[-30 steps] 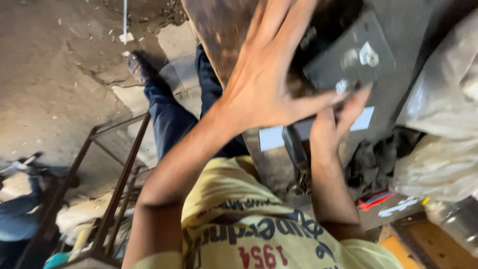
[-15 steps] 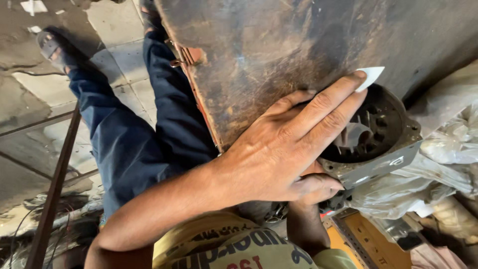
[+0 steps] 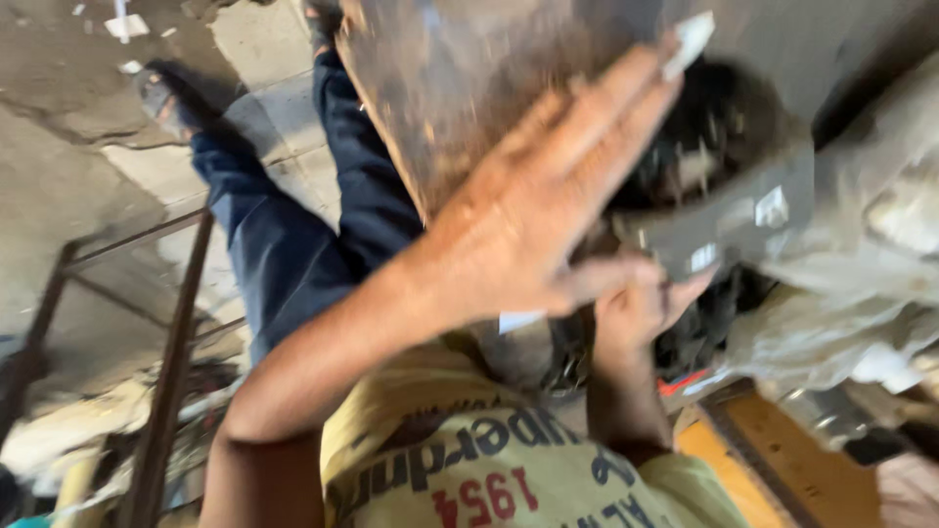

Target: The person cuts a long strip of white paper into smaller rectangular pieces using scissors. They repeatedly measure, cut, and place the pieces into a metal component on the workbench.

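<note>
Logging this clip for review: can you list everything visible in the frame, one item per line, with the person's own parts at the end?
Rusty metal sheet: one, brown, top centre, under the spread hand.
Grey metal housing: one, grey with a dark round opening, right of centre.
White paper scrap: one, white, top, at the fingertips.
Metal frame: one, rusty brown bars, left.
Concrete floor: grey, cracked, upper left.
Pale sacks: whitish, right edge; count unclear.
Orange board: one, lower right.
Legs in blue trousers: two, centre left.
Yellow shirt: one, bottom centre.
Left hand: spread flat on the sheet.
Right hand: under the housing; grip blurred.
</note>
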